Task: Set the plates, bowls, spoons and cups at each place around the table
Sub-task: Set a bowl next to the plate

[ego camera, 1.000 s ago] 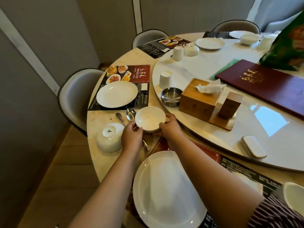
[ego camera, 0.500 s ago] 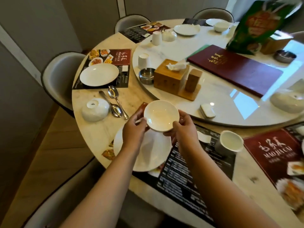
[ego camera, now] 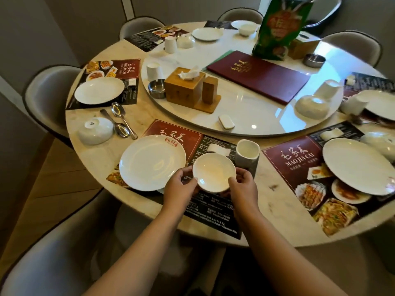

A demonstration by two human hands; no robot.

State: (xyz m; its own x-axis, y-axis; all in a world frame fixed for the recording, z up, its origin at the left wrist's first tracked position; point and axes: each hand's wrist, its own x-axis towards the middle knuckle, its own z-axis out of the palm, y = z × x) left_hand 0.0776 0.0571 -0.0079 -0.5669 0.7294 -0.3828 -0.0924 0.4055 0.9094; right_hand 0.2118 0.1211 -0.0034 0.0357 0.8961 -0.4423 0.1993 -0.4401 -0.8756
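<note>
Both hands hold a small white bowl (ego camera: 214, 172) upright over the dark placemat (ego camera: 210, 207) at the near place. My left hand (ego camera: 179, 185) grips its left rim, my right hand (ego camera: 242, 185) its right rim. A white plate (ego camera: 152, 162) lies just left of the bowl. An upright white cup (ego camera: 247, 154) stands just behind and right of it. Further left, two spoons (ego camera: 120, 120) lie beside an upturned bowl (ego camera: 95, 130), near another plate (ego camera: 99, 90).
The glass turntable (ego camera: 245, 107) carries a wooden tissue box (ego camera: 184, 87), a steel ashtray (ego camera: 157, 88), a red menu (ego camera: 258, 75), a green bag (ego camera: 280, 28), cups and upturned bowls. A plate (ego camera: 359, 165) sits at the right place. Grey chairs (ego camera: 49, 95) ring the table.
Both hands have carried the bowl from beside the spoons, over the near plate, to the right of that plate. The view has swung right and pulled back.
</note>
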